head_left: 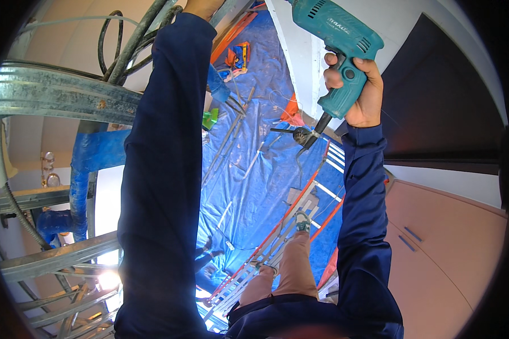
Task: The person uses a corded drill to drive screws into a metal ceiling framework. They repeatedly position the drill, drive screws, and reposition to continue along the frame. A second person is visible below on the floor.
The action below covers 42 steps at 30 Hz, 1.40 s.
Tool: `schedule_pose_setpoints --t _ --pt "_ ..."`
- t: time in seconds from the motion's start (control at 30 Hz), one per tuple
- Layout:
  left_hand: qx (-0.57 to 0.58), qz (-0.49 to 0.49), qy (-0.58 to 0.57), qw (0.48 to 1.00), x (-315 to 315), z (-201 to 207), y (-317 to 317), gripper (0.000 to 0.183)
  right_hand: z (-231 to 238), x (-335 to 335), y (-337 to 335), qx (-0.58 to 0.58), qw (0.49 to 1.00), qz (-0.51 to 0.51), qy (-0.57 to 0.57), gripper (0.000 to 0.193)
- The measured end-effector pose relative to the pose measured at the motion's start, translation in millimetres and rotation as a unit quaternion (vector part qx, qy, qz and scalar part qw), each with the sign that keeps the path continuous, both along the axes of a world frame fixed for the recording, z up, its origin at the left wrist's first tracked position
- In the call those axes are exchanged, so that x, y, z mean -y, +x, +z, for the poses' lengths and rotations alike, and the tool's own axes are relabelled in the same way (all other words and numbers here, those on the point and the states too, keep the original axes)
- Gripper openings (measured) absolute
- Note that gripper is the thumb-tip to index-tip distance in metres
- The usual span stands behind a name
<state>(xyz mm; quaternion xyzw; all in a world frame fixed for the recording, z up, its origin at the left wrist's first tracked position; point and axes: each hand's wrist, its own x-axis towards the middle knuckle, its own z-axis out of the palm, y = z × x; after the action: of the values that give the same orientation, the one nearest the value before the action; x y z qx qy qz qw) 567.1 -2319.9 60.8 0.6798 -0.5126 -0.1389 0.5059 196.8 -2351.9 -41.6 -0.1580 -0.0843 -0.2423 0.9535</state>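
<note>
My right hand (370,96), at the upper right, is wrapped round the grip of a teal power drill (345,28). The drill's body slants up to the left, and its front end is cut off by the picture's top edge. From the base of the grip runs a black cord (323,122), with a dark lump and a thin bar fastened to it. My left arm reaches straight up past a galvanised metal channel (68,93). Only the back part of my left hand (202,8) shows at the top edge; its fingers are out of view.
I stand on a ladder (260,254) with orange-red rails. Far below, a blue tarp (249,152) covers the floor, with metal strips and tools on it. Blue pipe (99,150), black cables (144,34) and metal framing crowd the left; pinkish cabinets (435,248) stand right.
</note>
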Motion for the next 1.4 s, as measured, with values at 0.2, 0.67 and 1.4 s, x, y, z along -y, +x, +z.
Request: schedule_pose_setpoints --t 0.2,0.67,1.4 --pt "-0.002 -0.009 0.005 1.0 -2 5 -3 0.018 6 0 -3 -0.017 1.0 -0.013 -0.016 0.042" --pt "0.14 0.071 -0.013 0.987 -5 5 -20 0.026 23 -3 -7 -0.065 0.994 -0.051 -0.071 0.047" --pt "0.208 0.071 0.008 0.975 2 -2 12 0.027 28 -3 -10 -0.078 0.99 -0.075 -0.092 0.044"
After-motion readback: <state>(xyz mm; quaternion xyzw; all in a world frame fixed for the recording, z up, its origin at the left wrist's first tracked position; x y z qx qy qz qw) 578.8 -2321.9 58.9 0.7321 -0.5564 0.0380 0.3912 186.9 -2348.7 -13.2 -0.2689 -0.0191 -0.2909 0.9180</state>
